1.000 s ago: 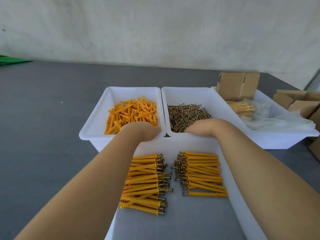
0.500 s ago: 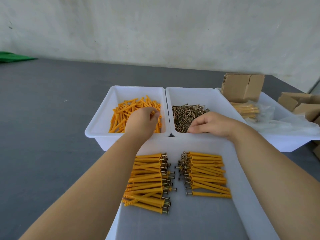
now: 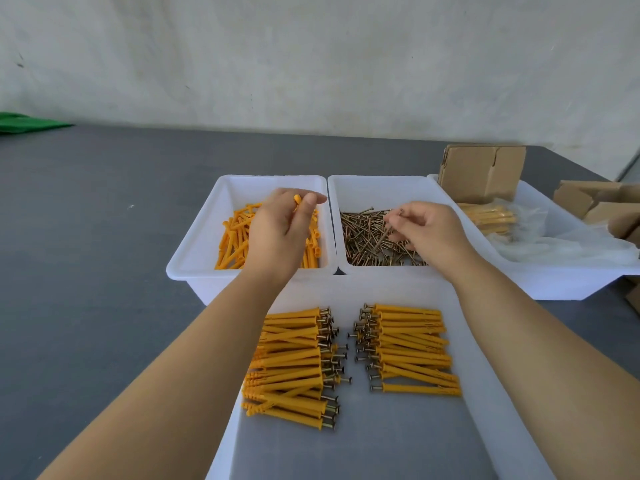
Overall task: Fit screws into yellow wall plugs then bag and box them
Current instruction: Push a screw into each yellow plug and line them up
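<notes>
Left grip (image 3: pixel 282 223) pinching plug (image 3: pixel 297 199), right grip (image 3: pixel 424 230) pinching screw (image 3: pixel 384 233). Nearest: two rows of fitted plugs (image 3: pixel 412 348) in tray (image 3: pixel 485 410). Beyond, half-full bins (image 3: pixel 194 258). Bagging, boxing mostly pending.

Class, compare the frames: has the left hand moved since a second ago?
Yes. The left hand has lifted from the plug bin's near rim, now pinching a yellow plug.

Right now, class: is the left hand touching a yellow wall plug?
Touching. The head view shows the left hand pinching a yellow wall plug between thumb and fingertips, lifted above the loose plugs in the bin.
</notes>
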`<action>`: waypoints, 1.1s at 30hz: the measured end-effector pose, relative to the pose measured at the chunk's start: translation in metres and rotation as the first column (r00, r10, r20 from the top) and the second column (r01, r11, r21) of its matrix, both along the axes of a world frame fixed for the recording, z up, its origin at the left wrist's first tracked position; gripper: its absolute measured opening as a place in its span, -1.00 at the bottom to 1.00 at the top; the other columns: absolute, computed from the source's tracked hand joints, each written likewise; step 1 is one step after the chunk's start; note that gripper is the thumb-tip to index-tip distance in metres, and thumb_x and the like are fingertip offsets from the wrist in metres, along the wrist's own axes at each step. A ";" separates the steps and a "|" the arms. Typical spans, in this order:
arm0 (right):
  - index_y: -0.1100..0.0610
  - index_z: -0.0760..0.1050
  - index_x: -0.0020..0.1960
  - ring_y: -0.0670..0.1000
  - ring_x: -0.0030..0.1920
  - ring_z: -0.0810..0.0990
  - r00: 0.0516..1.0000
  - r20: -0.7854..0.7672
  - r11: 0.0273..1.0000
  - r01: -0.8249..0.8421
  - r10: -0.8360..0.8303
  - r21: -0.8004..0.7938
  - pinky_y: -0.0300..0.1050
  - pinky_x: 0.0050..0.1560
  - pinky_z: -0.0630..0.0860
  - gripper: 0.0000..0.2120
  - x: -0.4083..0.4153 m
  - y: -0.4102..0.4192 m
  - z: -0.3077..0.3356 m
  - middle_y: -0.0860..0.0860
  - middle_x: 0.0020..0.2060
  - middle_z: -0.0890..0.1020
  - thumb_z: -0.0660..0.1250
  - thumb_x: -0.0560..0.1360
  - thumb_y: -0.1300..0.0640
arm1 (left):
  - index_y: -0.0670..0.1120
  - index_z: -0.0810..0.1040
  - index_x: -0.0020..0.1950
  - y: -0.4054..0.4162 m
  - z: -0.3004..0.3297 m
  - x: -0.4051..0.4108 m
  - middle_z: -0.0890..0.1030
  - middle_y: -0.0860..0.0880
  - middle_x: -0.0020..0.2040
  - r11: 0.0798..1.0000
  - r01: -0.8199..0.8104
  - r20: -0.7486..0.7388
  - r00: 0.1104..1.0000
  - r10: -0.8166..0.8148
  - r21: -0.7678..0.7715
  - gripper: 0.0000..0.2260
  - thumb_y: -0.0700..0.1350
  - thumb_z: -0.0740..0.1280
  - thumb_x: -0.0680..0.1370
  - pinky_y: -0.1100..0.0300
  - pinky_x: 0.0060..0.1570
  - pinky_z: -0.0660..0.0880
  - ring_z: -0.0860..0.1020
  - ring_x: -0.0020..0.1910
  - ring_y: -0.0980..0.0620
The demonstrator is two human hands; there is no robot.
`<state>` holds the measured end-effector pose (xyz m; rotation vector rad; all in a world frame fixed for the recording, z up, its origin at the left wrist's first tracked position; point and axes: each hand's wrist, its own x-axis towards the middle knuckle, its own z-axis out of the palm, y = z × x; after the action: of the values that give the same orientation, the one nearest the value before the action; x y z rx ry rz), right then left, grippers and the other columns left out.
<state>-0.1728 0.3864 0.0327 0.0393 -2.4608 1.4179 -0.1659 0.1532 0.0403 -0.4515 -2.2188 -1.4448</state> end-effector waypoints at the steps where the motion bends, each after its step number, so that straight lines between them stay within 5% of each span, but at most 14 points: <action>1: 0.01 0.62 -0.09 -0.10 -0.20 0.71 1.000 -0.018 0.998 0.017 -0.018 -0.060 -0.22 -0.22 0.53 -0.85 0.000 -0.001 0.002 -0.04 -0.17 0.72 0.30 0.61 0.14 | -0.07 0.61 0.16 0.001 0.000 0.002 0.62 0.02 0.00 0.996 0.064 0.063 0.996 -0.068 0.060 -0.74 -0.06 0.14 0.69 0.09 -0.10 0.55 0.59 -0.14 0.07; 6: 0.03 0.57 -0.05 -0.04 -0.23 0.73 0.999 -0.046 0.982 0.008 -0.017 -0.188 -0.23 -0.25 0.54 -0.83 0.002 -0.011 0.005 -0.09 -0.23 0.72 0.22 0.65 0.13 | -0.04 0.49 0.35 0.008 -0.002 0.011 0.70 -0.02 0.00 0.913 0.340 0.195 0.902 -0.385 0.226 -0.64 0.07 0.28 0.59 0.08 0.09 0.59 0.65 0.07 0.08; 9: 0.03 0.57 -0.04 -0.04 -0.23 0.72 0.995 -0.091 0.980 0.008 -0.026 -0.200 -0.23 -0.21 0.56 -0.85 0.003 -0.016 0.006 -0.08 -0.24 0.72 0.24 0.64 0.11 | -0.01 0.39 0.44 0.013 -0.005 0.012 0.67 -0.08 -0.27 0.924 0.309 0.202 0.913 -0.355 0.226 -0.52 0.06 0.37 0.56 0.00 0.02 0.60 0.67 -0.11 -0.03; 13: -0.02 0.58 -0.01 -0.05 -0.24 0.70 0.981 -0.187 0.959 -0.014 -0.041 -0.282 -0.20 -0.17 0.56 -0.86 0.006 -0.024 0.012 -0.04 -0.23 0.71 0.25 0.64 0.10 | -0.12 0.62 0.11 0.017 -0.009 0.011 0.50 -0.05 -0.50 0.937 0.279 0.209 0.923 -0.322 0.210 -0.87 -0.20 0.39 0.56 0.07 -0.21 0.57 0.54 -0.44 0.01; 20: 0.00 0.59 0.10 -0.06 -0.24 0.67 0.966 -0.258 0.892 -0.108 -0.010 -0.440 -0.06 -0.04 0.62 -0.84 0.013 -0.032 0.025 -0.02 -0.25 0.70 0.29 0.61 0.20 | -0.17 0.67 0.07 0.023 -0.009 0.014 0.59 -0.01 -0.31 0.901 0.359 0.264 0.869 -0.418 0.242 -0.88 -0.26 0.37 0.57 0.20 -0.34 0.54 0.55 -0.38 0.08; 28: 0.09 0.56 0.19 -0.03 -0.20 0.69 0.954 -0.292 0.972 -0.128 0.066 -0.198 -0.11 0.03 0.59 -0.77 0.018 -0.042 0.026 0.02 -0.27 0.71 0.33 0.57 0.28 | -0.23 0.57 0.22 0.022 -0.006 0.016 0.70 -0.15 -0.12 0.835 0.354 0.272 0.829 -0.489 0.422 -0.78 -0.32 0.34 0.57 0.25 -0.33 0.54 0.62 -0.25 0.06; 33: 0.15 0.69 0.02 -0.13 -0.21 0.67 0.933 -0.288 0.976 -0.217 0.217 0.030 -0.29 -0.14 0.56 -0.86 0.028 -0.050 0.027 0.07 -0.22 0.68 0.36 0.58 0.17 | -0.15 0.48 0.32 0.020 -0.003 0.016 0.71 -0.18 -0.11 0.814 0.340 0.249 0.834 -0.493 0.472 -0.69 -0.28 0.35 0.58 0.17 -0.31 0.53 0.62 -0.27 0.01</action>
<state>-0.1451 0.3367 0.0601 0.4985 -2.2640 1.3863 -0.1502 0.1728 0.0378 -0.6015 -2.0590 -2.3470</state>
